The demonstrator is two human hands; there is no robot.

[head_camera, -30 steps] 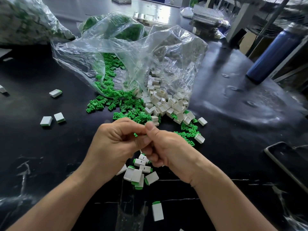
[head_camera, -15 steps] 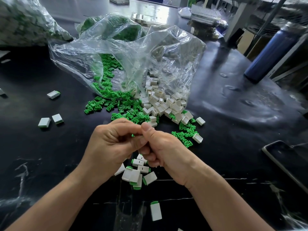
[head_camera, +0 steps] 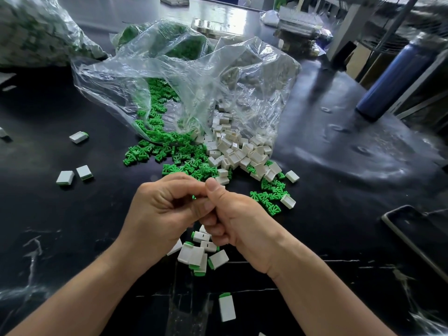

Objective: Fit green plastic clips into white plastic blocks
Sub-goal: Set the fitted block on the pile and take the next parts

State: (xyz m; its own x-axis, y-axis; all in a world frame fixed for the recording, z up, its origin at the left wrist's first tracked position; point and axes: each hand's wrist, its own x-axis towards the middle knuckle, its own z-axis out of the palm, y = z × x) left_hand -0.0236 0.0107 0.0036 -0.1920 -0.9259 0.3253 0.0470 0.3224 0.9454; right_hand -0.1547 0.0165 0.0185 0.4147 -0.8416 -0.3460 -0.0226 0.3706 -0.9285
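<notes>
Left hand (head_camera: 162, 209) and right hand (head_camera: 244, 229) meet above the tabletop (head_camera: 72, 226), each grip pinching one green clip (head_camera: 194, 197) — its block hidden. Pushed in crooked, it could jam or spring away.

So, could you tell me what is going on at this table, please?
A person's left hand and right hand meet above the black table, fingers curled round a small piece; only a sliver of green shows. Loose green clips and white blocks spill from a clear bag behind. Finished blocks lie beneath the hands, with others further left.
</notes>
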